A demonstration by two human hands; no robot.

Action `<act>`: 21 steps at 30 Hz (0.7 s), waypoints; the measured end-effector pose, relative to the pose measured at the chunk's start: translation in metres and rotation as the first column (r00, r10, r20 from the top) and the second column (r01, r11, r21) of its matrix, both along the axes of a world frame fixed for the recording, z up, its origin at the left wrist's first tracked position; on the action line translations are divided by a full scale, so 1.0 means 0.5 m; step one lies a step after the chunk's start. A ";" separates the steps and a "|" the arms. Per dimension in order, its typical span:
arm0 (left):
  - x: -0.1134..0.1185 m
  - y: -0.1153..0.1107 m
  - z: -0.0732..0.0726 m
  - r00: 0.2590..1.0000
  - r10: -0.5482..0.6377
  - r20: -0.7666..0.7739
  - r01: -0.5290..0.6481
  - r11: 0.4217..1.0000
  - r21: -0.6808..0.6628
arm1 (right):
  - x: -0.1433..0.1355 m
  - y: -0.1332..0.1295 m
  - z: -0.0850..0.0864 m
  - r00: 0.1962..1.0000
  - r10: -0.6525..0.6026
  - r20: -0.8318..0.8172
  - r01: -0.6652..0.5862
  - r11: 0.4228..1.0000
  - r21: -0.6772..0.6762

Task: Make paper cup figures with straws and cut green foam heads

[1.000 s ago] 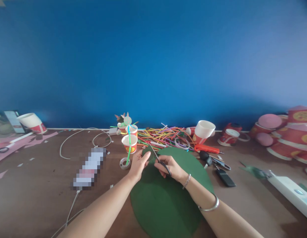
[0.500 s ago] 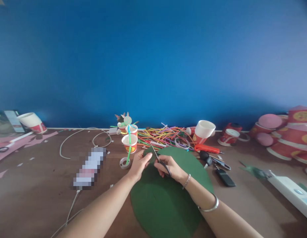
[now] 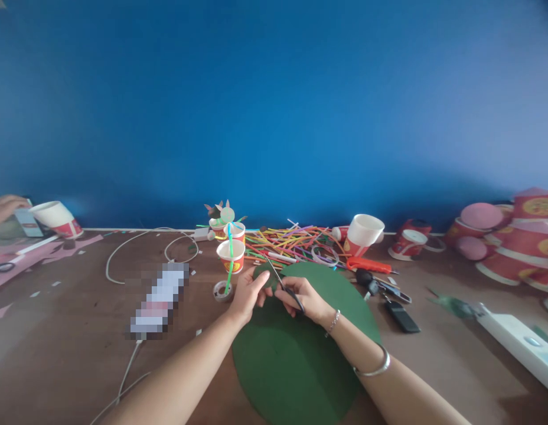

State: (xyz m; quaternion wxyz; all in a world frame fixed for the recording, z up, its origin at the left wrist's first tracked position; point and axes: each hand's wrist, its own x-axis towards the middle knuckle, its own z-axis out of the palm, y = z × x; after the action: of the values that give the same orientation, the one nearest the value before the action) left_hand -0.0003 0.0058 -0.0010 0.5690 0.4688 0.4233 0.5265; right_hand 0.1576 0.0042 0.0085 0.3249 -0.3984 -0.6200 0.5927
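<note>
Brown tabletop [image 3: 79, 354]: large green paper sheet [image 3: 300, 366], phone [image 3: 161, 301], tape roll [image 3: 222, 291], paper cups [image 3: 231, 255], keys [image 3: 367, 282], white power strip [image 3: 522, 342], orange-handled tool [image 3: 369, 265].

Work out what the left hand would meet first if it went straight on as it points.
Beyond the green piece it holds, the left hand would probably meet the scissors first, though depth is unclear.

Another person's hand [image 3: 7, 208] now at phone [image 3: 28, 222], far left.

You get no readable text here. Yellow emblems on the red cup stack [image 3: 517, 242] at far right: too blurred for you to read. Phone [image 3: 161, 300] screen: pixelated, illegible.
</note>
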 end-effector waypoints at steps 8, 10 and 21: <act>0.000 -0.002 0.005 1.000 -0.017 0.023 0.017 1.000 -0.010 | 0.003 0.000 0.001 1.000 0.020 -0.015 -0.021 0.999 -0.026; 0.000 -0.002 0.004 0.999 -0.034 0.024 0.034 0.999 -0.023 | 0.003 0.000 0.001 1.000 0.026 -0.014 -0.026 1.000 -0.015; -0.002 0.000 0.001 0.999 -0.010 0.039 0.011 0.999 -0.044 | 0.002 0.003 -0.005 1.000 0.007 -0.003 -0.007 1.000 -0.014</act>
State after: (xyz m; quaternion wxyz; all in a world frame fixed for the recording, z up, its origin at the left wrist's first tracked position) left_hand -0.0011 0.0057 -0.0006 0.5901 0.4481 0.4211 0.5231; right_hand 0.1585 0.0055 0.0062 0.3209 -0.3975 -0.6167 0.5989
